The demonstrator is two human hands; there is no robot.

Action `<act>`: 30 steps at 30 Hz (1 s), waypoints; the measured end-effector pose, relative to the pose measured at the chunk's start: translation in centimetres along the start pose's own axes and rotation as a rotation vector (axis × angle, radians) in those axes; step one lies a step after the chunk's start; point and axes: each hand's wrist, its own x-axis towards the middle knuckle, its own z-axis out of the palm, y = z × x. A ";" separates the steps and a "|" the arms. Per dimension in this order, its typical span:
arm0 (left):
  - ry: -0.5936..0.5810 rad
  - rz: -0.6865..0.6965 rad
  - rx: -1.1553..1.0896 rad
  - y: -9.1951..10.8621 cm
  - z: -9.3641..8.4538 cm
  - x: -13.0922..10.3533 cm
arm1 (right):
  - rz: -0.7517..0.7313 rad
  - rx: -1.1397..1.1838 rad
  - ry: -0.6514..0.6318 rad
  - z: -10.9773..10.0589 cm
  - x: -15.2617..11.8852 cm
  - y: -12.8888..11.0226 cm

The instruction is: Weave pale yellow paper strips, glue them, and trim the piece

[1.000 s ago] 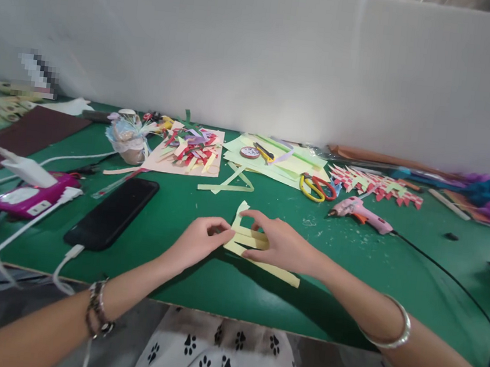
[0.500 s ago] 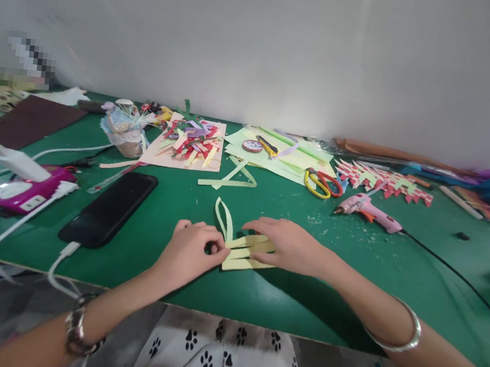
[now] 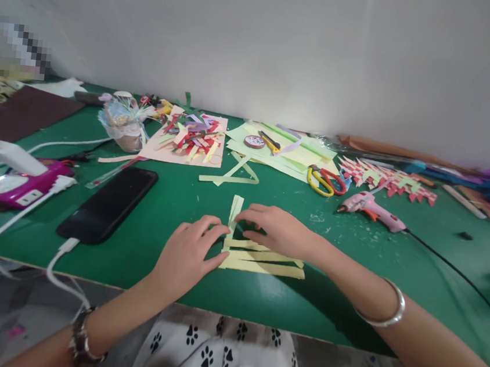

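Pale yellow paper strips lie side by side on the green table in front of me, their left ends meeting a crosswise pale green paper strip. That strip stretches away from me, doubled over and nearly flat. My left hand is at the left ends, thumb and forefinger spread apart, with the fingertips touching the strips' edge. Over the strips' far side, my right hand has bent fingers, its forefinger tip on the pale green strip. The right thumb is partly hidden.
Left are a black phone on a cable and a magenta power socket. Behind lie cut paper scraps, paper sheets and scissors. A pink glue gun rests at right, its cord trailing forward.
The raised loop of the pale green strip is now folded down nearly flat. My right hand has moved left and away from me onto it, uncovering the yellow strips' right ends. My left fingers have spread.
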 end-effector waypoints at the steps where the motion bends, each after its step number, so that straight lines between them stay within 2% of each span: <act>1: 0.005 0.044 0.004 0.0 0.0 0.0 | -0.012 0.021 0.009 0.2 0.4 0.1; 3: 0.006 0.096 0.019 0.0 0.1 -0.1 | -0.042 0.043 0.004 0.6 1.2 0.4; 8: -0.017 0.113 0.058 -0.2 -0.1 -0.5 | -0.084 0.026 -0.019 1.0 2.0 0.7; 14: -0.099 0.138 0.022 -0.7 -0.5 -0.6 | -0.034 0.073 0.130 0.5 0.0 -0.2; 19: -0.128 0.123 -0.003 -0.7 -0.6 -0.5 | -0.026 0.053 0.028 1.5 -1.2 -1.3; 25: -0.134 0.105 -0.010 -0.5 -0.5 -0.4 | 0.118 0.316 -0.042 0.7 -1.4 -0.2; 28: -0.130 0.097 -0.002 -0.4 -0.6 -0.5 | 0.147 0.255 -0.088 0.4 -1.8 0.2; 30: -0.118 0.098 0.010 -0.3 -0.5 -0.7 | 0.136 0.137 -0.066 0.7 -2.2 0.2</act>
